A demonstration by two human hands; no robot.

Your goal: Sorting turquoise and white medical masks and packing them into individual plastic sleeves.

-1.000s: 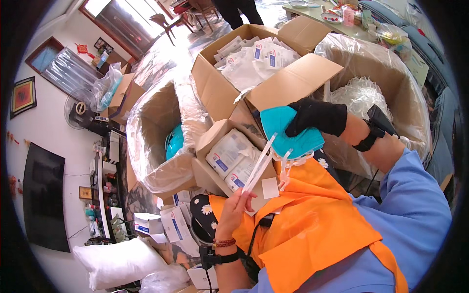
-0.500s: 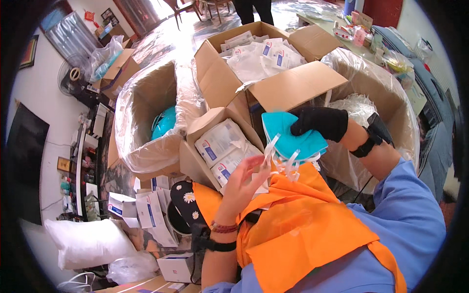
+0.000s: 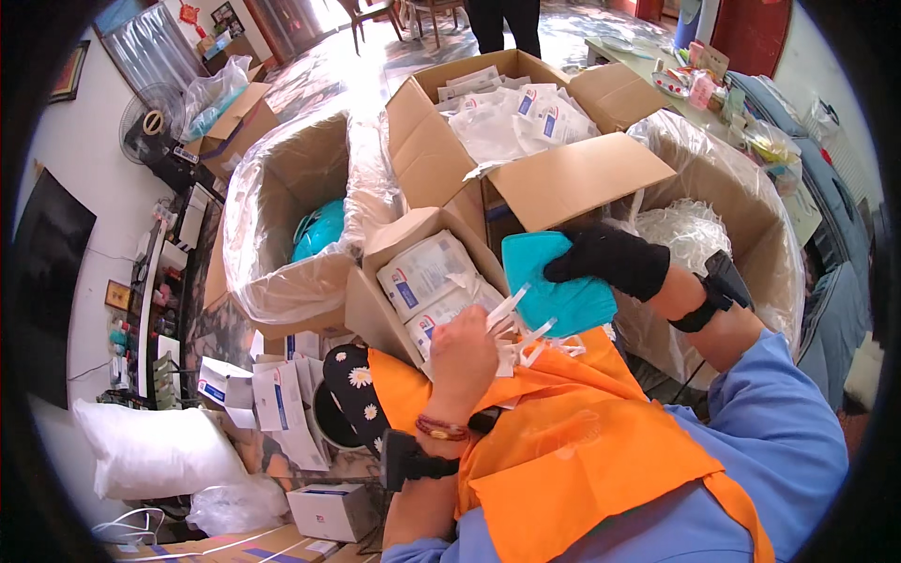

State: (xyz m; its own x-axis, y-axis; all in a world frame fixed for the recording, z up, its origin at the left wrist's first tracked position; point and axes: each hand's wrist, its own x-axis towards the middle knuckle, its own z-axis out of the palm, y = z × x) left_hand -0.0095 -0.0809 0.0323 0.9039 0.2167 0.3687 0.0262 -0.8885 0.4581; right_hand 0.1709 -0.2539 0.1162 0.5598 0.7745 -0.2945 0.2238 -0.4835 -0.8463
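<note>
My right hand [image 3: 619, 258], in a black glove, grips turquoise folded face masks [image 3: 556, 291] by their upper right side. They look like a small stack, though I cannot tell how many. White elastic straps [image 3: 535, 345] hang from the masks over my orange apron. My bare left hand [image 3: 465, 357] is closed at the left of the masks, its curled fingers on the white straps. Just beyond it stands a small open carton [image 3: 364, 314] filled with white printed packets [image 3: 424, 272].
A larger carton [image 3: 427, 178] of white packets stands ahead. Left of it, a plastic-lined box [image 3: 246, 244] holds turquoise masks [image 3: 319, 231]; at right, another lined box [image 3: 765, 272] holds white straps [image 3: 683, 230]. Small white boxes [image 3: 280, 403] lie at left. A person [image 3: 507, 23] stands far off.
My left hand has gone from spread fingers to curled ones on the straps. The masks have turned to show more of their flat face. The whole view has shifted slightly.
</note>
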